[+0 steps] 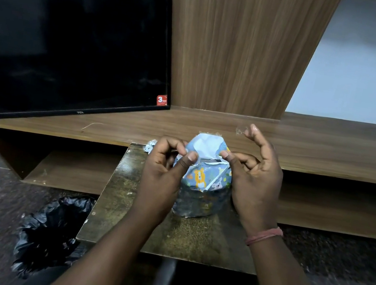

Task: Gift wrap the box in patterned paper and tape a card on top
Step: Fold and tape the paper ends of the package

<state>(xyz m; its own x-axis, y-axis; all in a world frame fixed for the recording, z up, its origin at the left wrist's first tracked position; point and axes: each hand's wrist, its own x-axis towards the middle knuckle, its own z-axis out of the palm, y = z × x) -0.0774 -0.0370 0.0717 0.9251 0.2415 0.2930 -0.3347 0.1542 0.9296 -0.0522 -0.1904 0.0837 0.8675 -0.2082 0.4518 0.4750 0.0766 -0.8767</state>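
So I've got the blue animal-print wrapped box [203, 177] upright between my hands, left hand [166, 166] pinching its top flap, right hand [254, 175] thumb on it, clear tape scrap [240, 131] stuck to a raised fingertip just up-right of the box.

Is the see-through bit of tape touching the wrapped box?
Apart. In the head view the tape piece sticks to a raised fingertip of the right hand, with bare wooden shelf showing between it and the wrapped box.

Box itself not seen: patterned paper [204, 174] covers it. Left hand [165, 170] hides the paper's left side. Crumpled scrap [150, 145] behind that hand, mostly hidden. Television [69, 44] cut by left edge. Black bag [49, 233] blurred.
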